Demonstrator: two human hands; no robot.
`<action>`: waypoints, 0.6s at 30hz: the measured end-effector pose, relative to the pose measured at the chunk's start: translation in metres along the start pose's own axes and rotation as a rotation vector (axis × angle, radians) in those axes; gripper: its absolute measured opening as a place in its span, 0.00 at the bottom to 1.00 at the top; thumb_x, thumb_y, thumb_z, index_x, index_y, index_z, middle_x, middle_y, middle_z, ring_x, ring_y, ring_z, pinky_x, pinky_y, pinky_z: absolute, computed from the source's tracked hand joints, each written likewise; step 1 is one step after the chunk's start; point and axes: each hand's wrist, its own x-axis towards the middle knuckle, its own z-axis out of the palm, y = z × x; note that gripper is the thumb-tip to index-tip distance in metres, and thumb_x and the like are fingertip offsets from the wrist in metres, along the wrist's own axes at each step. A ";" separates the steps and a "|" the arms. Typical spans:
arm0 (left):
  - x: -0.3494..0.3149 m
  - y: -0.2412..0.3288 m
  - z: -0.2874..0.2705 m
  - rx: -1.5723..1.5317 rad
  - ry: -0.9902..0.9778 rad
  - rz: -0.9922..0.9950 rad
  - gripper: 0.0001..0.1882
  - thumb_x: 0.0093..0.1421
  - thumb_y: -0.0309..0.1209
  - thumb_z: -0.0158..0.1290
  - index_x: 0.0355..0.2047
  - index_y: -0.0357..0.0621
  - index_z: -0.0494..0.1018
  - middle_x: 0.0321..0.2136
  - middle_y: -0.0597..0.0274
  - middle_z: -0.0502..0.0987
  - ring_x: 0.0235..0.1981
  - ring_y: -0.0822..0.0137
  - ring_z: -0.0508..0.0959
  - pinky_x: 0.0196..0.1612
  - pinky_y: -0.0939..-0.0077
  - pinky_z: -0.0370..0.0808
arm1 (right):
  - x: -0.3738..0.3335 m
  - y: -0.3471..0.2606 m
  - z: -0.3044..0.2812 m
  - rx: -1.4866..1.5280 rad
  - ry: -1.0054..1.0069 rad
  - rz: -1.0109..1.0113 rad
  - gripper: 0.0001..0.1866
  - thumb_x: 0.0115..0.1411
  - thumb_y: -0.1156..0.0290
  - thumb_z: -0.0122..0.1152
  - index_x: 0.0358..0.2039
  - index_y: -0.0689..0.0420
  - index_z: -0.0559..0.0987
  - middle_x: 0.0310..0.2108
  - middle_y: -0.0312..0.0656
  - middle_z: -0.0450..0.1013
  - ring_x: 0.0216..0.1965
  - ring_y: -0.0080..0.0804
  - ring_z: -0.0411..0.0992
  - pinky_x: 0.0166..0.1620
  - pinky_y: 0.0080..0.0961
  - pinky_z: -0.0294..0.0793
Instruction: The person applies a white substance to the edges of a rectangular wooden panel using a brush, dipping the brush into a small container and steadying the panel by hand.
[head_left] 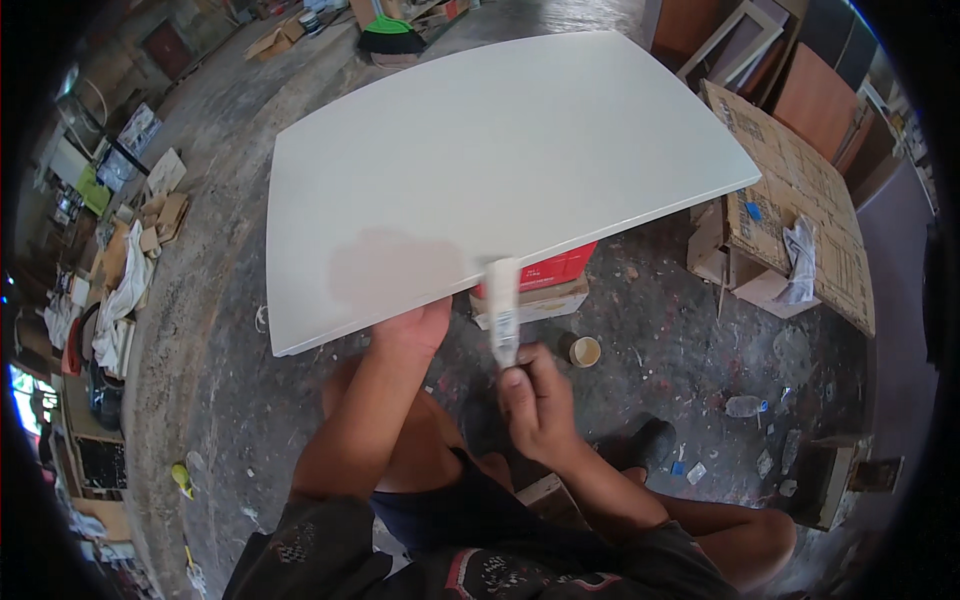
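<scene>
Here the left hand steadied the near edge of the white board, fingers hidden beneath it. Right of it, the right hand had closed on a white tube touching that edge; running it along seemed next.

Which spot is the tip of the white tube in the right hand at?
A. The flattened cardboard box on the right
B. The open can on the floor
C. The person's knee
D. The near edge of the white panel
D: the right hand holds the white tube upright with its tip at the near edge of the white panel, while the left hand grips that edge beside it.
</scene>
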 end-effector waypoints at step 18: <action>0.015 0.037 -0.098 -0.155 -0.324 -0.011 0.17 0.71 0.43 0.57 0.54 0.48 0.76 0.50 0.62 0.81 0.53 0.62 0.81 0.62 0.60 0.78 | -0.016 -0.017 0.079 -0.129 -0.160 -0.213 0.11 0.74 0.66 0.58 0.51 0.59 0.74 0.35 0.55 0.80 0.35 0.53 0.84 0.37 0.40 0.80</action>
